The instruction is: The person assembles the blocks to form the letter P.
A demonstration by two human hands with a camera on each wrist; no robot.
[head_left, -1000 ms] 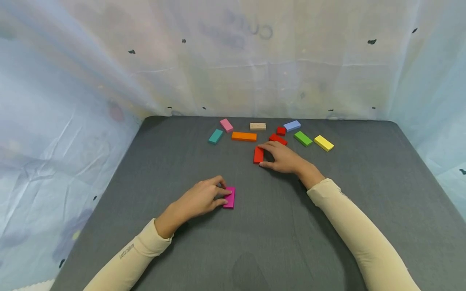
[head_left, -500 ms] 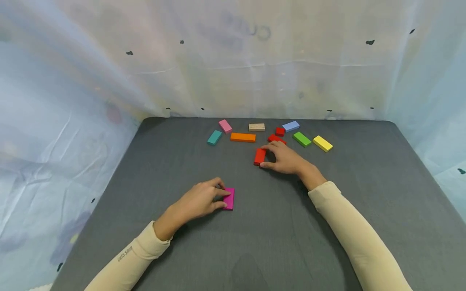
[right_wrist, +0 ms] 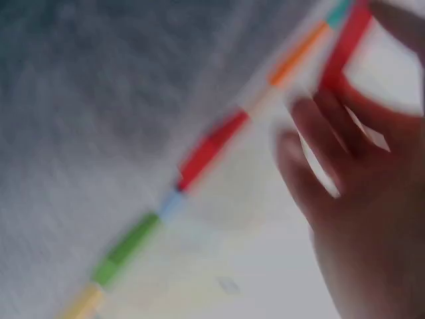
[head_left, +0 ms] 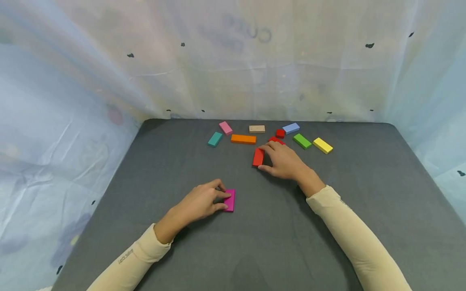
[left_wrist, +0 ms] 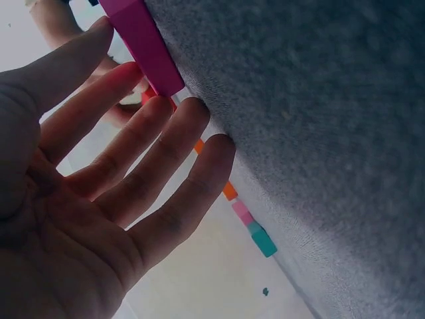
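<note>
Left hand [head_left: 199, 201] pinched the magenta block [head_left: 230, 200], lying flat on the grey surface [head_left: 276, 238] near centre. Right hand [head_left: 284, 161] gripped a red block [head_left: 258, 157] by thumb and fingers, just below the coloured blocks row [head_left: 243, 139].

tabletop [head_left: 327, 226]: grey woven cloth, matt, rough | magenta block [head_left: 230, 200]: smooth, painted, slight sheen; beige block [head_left: 257, 129]: bare wood

Magenta block [head_left: 229, 200] flat, near; red block [head_left: 258, 157] flat, beyond.
</note>
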